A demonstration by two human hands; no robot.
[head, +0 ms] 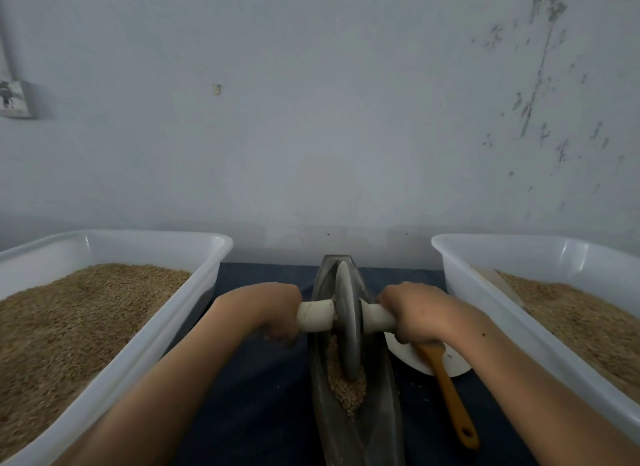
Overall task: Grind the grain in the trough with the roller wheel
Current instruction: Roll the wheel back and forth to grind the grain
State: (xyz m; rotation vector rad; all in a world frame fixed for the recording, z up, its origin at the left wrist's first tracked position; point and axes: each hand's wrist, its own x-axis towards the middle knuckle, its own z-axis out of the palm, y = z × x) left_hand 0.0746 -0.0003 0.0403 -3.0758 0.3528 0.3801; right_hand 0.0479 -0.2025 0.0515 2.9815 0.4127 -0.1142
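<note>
Desk (263,396) covered in dark blue cloth. Resting directly on it: metal trough (377,413) at centre, white tub (145,330) at left, second white tub (485,257) at right, white plate (450,361) just right of the trough.

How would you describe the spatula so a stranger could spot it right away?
Start at the metal trough running down the middle of the dark cloth. Just right of it, by the right hand, lies the spatula, its head on a white plate. It is the only orange thing here.
</note>
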